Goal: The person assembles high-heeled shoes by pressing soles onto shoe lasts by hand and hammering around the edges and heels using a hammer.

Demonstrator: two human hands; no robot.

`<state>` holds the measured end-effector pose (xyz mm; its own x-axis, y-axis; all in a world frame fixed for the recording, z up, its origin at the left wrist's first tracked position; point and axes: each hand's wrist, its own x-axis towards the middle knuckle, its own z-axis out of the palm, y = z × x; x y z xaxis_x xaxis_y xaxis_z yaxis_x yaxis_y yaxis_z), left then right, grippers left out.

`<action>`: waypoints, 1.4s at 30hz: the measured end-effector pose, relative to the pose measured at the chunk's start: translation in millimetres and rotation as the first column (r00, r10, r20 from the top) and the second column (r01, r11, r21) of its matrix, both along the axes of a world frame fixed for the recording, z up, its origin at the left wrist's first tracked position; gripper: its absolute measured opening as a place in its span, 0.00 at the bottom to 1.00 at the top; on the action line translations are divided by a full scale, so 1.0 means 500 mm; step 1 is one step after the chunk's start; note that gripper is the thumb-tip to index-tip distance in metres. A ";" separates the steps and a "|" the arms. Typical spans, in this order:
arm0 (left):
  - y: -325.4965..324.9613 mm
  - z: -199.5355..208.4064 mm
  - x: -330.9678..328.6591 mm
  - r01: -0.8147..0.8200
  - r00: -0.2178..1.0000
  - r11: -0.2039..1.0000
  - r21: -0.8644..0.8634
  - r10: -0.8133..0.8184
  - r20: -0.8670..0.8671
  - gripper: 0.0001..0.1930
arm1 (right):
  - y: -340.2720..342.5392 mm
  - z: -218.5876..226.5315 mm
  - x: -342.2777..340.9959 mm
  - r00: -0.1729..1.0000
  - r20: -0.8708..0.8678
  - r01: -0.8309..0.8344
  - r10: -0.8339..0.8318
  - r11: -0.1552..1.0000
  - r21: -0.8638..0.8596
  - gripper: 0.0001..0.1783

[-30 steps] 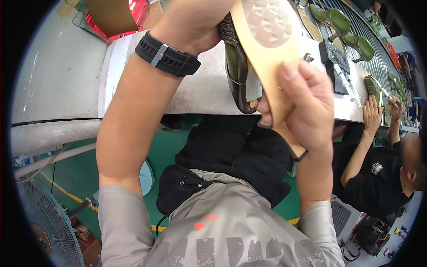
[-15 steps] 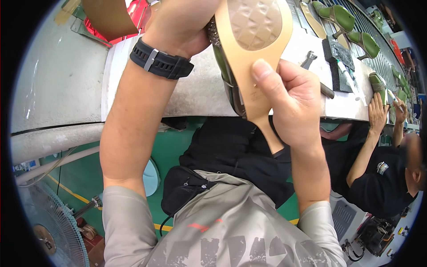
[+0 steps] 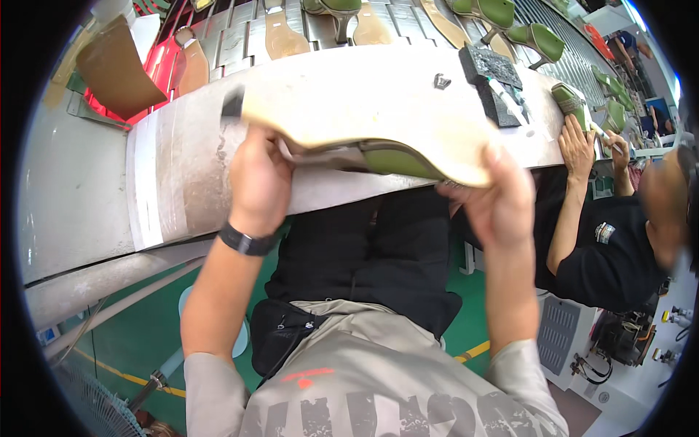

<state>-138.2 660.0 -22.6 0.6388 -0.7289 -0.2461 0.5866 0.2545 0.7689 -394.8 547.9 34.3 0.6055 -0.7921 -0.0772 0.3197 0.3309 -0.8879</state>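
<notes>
In both hands I hold a heeled sandal (image 3: 397, 160) sideways over the bench, its tan sole facing up and away and its green upper underneath. My left hand (image 3: 261, 182), with a dark watch strap at its wrist, is closed round the narrow heel end. My right hand (image 3: 502, 193), blurred by motion, grips the wide toe end, thumb on the sole and fingers underneath. Beyond the sandal the dark head of a hammer (image 3: 441, 81) lies on the bench; its handle is hidden.
A black block (image 3: 477, 65) with a slim white tube (image 3: 510, 102) sits to the right. Beside it a co-worker's hand (image 3: 577, 146) touches a green shoe (image 3: 571, 105). Tan soles (image 3: 284, 35) and green shoes (image 3: 539, 40) line the slatted conveyor behind. A red tray (image 3: 162, 80) stands far left.
The sandal has turned from upright to crosswise and come lower. My left hand has moved down to the heel end, while my right hand has shifted from the heel part to the toe end.
</notes>
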 end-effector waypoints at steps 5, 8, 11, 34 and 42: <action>-0.072 0.027 0.063 0.076 0.760 0.996 -0.038 -0.033 0.649 0.32 | 0.159 -0.105 -0.005 0.988 -0.091 -0.118 0.124 0.991 0.066 0.26; -0.103 0.036 0.113 0.331 0.507 0.943 0.047 -0.220 0.834 0.38 | 0.140 -0.083 0.027 0.853 -0.516 -0.341 -0.077 0.666 -0.664 0.27; -0.108 0.072 0.066 0.437 0.361 0.898 0.053 -0.228 0.904 0.45 | 0.103 -0.005 0.054 0.951 -0.302 -0.197 0.066 0.883 -0.426 0.31; -0.110 0.054 0.073 0.476 0.272 0.877 0.070 -0.223 0.936 0.56 | 0.097 0.074 0.133 0.883 0.011 -0.436 0.469 0.811 0.391 0.33; -0.110 0.055 0.075 0.504 0.240 0.862 0.054 -0.200 0.950 0.52 | 0.098 0.067 0.156 0.905 0.038 -0.398 0.424 0.811 0.428 0.29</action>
